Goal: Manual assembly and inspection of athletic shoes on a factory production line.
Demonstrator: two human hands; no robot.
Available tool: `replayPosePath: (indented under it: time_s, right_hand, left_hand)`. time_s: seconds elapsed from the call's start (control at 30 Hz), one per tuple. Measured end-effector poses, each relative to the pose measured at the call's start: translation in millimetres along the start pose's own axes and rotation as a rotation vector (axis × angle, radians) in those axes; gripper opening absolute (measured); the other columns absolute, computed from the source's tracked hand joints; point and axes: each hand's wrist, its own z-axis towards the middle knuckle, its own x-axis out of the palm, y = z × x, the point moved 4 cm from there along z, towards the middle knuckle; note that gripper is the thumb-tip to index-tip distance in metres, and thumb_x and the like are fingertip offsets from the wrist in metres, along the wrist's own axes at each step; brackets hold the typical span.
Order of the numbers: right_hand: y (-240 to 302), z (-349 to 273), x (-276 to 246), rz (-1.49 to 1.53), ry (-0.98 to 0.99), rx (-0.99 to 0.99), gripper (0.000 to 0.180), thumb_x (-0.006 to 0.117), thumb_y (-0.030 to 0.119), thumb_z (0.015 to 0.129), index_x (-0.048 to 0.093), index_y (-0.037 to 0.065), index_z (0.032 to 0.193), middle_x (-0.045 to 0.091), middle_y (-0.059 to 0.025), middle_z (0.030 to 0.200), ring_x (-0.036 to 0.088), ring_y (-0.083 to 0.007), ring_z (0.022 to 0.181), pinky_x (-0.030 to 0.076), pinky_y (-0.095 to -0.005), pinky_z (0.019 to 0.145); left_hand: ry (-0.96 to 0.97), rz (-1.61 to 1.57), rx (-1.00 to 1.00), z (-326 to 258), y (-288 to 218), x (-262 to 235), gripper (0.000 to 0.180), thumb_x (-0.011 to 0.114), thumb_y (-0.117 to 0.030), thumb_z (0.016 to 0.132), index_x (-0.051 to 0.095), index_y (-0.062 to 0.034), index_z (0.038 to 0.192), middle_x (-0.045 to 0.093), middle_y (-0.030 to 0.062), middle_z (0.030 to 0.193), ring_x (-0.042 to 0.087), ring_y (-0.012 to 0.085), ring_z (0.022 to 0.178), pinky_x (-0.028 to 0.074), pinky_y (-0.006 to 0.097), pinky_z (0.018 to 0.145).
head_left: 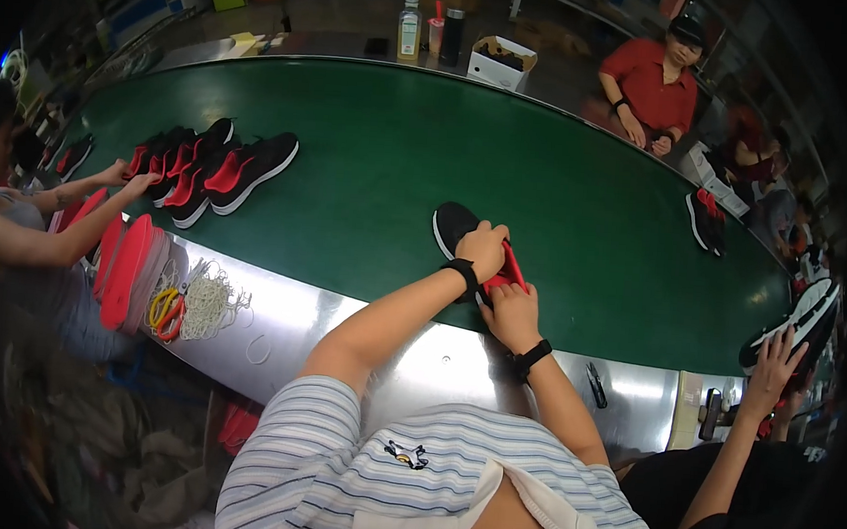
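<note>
A black sneaker (453, 225) with a white sole edge and red inside lies on the green belt, its toe pointing away to the left. Across the middle of its upper, my left hand (483, 250) is closed around it. At the heel end, my right hand (514, 315) grips the shoe's red opening (512, 267), fingers bent over the edge. Whether that red part is lining or an insole I cannot tell. Both hands hide much of the shoe.
On the left, several black-and-red sneakers (255, 172) stand by a co-worker's hands. Red insoles (127, 271), scissors (167, 312) and pale string (210, 300) lie on the metal edge (285, 305). A dark small tool (595, 386) lies right. Another co-worker holds a shoe (796, 324).
</note>
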Motion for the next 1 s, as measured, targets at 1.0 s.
replayPosePath:
  time_s: [1.0]
  right_hand:
    - [46.5, -81.6, -125.5, 0.758, -0.118, -0.109, 0.027, 0.073, 0.013, 0.06, 0.065, -0.001, 0.081, 0.063, -0.0142, 0.077, 0.058, -0.036, 0.083, 0.036, -0.0473, 0.091]
  left_hand:
    - [-0.011, -1.386, -0.063, -144.3, -32.0, -117.9, 0.06, 0.059, -0.03, 0.087, 0.035, -0.0016, 0.134, 0.05, 0.0084, 0.121, 0.047, 0.0166, 0.111, 0.035, 0.031, 0.098]
